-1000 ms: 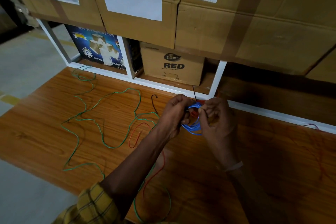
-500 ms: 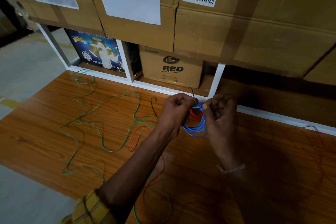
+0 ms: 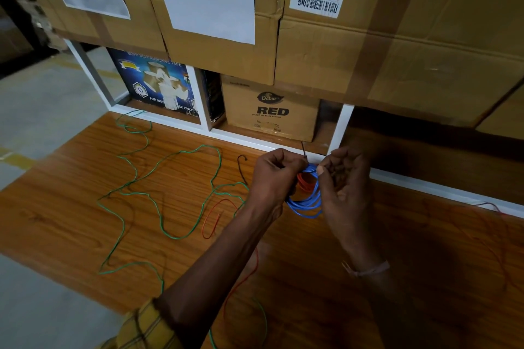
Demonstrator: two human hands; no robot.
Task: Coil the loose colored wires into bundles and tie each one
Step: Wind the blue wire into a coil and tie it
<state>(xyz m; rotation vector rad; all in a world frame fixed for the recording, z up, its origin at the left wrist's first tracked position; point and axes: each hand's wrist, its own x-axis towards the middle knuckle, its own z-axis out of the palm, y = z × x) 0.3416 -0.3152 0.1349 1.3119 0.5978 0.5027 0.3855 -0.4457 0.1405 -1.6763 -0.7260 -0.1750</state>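
Note:
A coiled blue wire bundle (image 3: 307,201) hangs between my two hands above the wooden board (image 3: 85,207). My left hand (image 3: 273,176) grips the coil's top left and pinches a thin black tie (image 3: 304,150) whose end sticks up. My right hand (image 3: 344,181) holds the coil's right side, fingers curled round it. A small coil of red wire (image 3: 304,183) shows inside the blue loops. A long green wire (image 3: 158,187) sprawls loose on the board at left. A red wire (image 3: 211,221) lies loose under my left forearm.
A short black wire (image 3: 241,168) lies left of my left hand. Another red wire (image 3: 490,207) trails at the far right. A white shelf frame (image 3: 340,127) with cartons, among them a "RED" box (image 3: 270,110), stands right behind my hands. Grey floor (image 3: 42,105) lies at left.
The blue coil has dropped lower and opened out between my hands, and the red coil inside it has come into sight. My hands have moved slightly apart.

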